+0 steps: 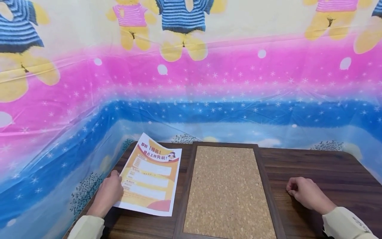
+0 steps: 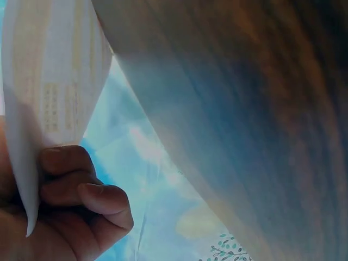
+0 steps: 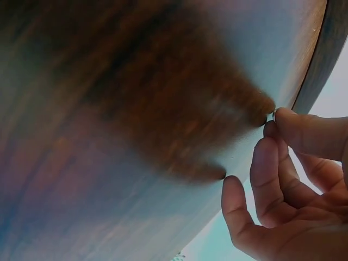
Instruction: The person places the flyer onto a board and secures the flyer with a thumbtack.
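Note:
My left hand (image 1: 109, 192) pinches a printed paper sheet (image 1: 167, 186) by its left edge, raised at a tilt above the table. The sheet has orange, pink and white areas with Chinese lettering. From behind, in the left wrist view, the sheet (image 2: 60, 70) runs down between thumb and curled fingers (image 2: 106, 200). My right hand (image 1: 308, 193) is low over the table's right part, fingers bent. In the right wrist view, the right hand (image 3: 288, 201) has its thumb and index tips close together at the tabletop; whether something tiny is between them is unclear.
A cork board (image 1: 226, 192) with a dark brown frame lies between the hands; tiny specks show on its cork. The dark wood table (image 1: 322, 166) has rounded far corners. A curtain (image 1: 191, 109) printed with bears and snowflakes hangs behind and at the left.

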A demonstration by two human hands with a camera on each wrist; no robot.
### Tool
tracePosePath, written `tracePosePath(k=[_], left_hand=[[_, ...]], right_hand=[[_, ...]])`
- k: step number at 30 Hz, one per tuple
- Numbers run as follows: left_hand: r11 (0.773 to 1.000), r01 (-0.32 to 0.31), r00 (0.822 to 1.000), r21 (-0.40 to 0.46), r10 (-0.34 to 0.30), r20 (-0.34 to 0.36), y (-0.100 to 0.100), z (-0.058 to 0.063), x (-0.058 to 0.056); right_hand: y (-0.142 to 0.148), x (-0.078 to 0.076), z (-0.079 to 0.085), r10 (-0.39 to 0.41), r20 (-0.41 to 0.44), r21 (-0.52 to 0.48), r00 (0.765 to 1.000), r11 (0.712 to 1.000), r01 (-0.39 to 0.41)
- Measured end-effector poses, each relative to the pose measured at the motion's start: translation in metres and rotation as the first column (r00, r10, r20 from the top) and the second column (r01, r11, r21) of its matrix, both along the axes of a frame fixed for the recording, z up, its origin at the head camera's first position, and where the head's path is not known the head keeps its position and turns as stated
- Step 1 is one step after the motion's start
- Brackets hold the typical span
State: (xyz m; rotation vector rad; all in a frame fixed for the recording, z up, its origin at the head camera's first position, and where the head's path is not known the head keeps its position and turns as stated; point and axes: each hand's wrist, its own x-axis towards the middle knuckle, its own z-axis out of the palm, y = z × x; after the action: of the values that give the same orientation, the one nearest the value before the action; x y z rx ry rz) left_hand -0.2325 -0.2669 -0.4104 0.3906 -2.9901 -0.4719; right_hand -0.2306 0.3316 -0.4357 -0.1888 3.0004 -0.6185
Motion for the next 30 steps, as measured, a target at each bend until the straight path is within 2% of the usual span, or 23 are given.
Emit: tracePosePath(k=[8, 15, 22, 30], left_hand=[[0.999, -0.024, 0.998, 0.030, 0.026, -0.056, 0.000, 0.005, 0.002], [0.999, -0.002, 0.994, 0.047, 0.007, -0.107, -0.004, 0.018, 0.005], [0.995, 0.013, 0.994, 0.095, -0.003, -0.105, 0.002, 0.030, 0.010], [0.991, 0.104, 0.985, 0.082, -0.092, -0.145, 0.016, 0.043, 0.016]], right_hand=[[0.001, 0.000, 0.000, 0.004, -0.015, -0.008, 1.000, 1.000, -0.004], [0.002, 0.001, 0.004, 0.014, -0.034, -0.015, 0.999, 1.000, -0.015], [0.002, 0.001, 0.007, 0.027, -0.077, -0.027, 0.997, 0.999, -0.029], [0.001, 0.001, 0.015, 0.041, -0.071, -0.036, 0.997, 0.998, -0.043]])
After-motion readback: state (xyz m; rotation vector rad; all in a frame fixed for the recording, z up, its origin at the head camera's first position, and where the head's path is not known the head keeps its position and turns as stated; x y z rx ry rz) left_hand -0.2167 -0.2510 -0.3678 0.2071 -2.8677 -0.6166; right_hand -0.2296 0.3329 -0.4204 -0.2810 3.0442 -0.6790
